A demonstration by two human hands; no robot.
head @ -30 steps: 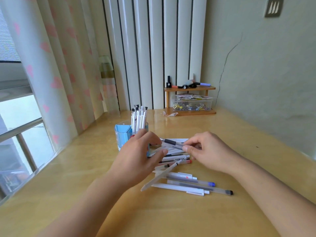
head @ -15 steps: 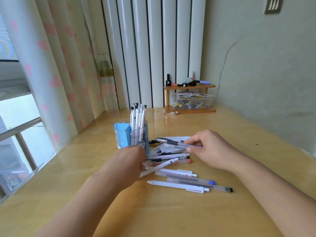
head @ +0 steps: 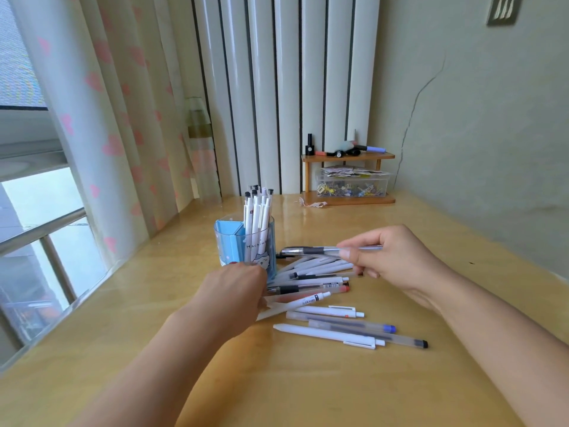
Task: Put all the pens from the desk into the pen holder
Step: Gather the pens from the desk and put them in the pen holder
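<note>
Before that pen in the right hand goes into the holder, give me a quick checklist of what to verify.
1. Right hand pinches the clear pen with the black grip, lifted off the pile: ok.
2. Blue and clear plastic pen holder stands upright: ok.
3. Room left among the white pens in the holder: cannot tell.
4. Left hand steadying the holder: cannot tell, it holds a white pen beside it.
5. Loose pens on the wooden desk cleared: not ok.

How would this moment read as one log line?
right hand: pinches grey-grip pen | left hand: holds white pen | pen holder: partly filled
</note>
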